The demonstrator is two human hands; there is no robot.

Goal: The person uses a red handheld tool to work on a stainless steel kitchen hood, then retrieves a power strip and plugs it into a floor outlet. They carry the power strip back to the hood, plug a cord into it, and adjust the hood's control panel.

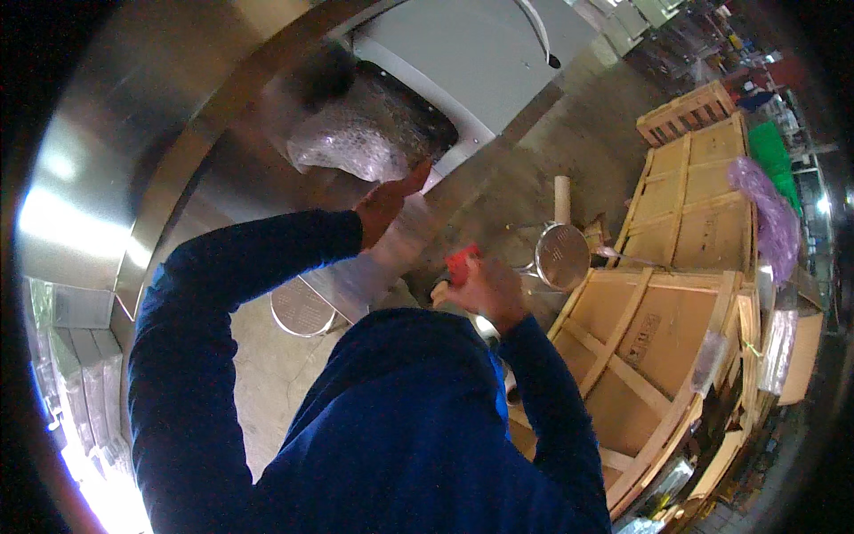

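Note:
My left hand (384,214) is at the edge of a shiny metal surface (258,182), with a finger stretched out; its other fingers are partly hidden. Beside it, a sheet of clear plastic film (391,254) hangs by the edge, blurred. Bubble wrap (356,138) lies just beyond this hand, over a dark-rimmed panel. Closed around a red hand-held object (462,264), my right hand (491,289) is held in front of my body. A tan rounded part (440,294) shows beside the red one; the object's exact kind is unclear.
Round perforated metal stools (563,256) stand on both sides of me. A pale tube (562,198) is behind the right one. Wood-framed crates (640,347) line the right, with purple plastic wrap (767,218) on top. A grey panel (463,58) lies ahead.

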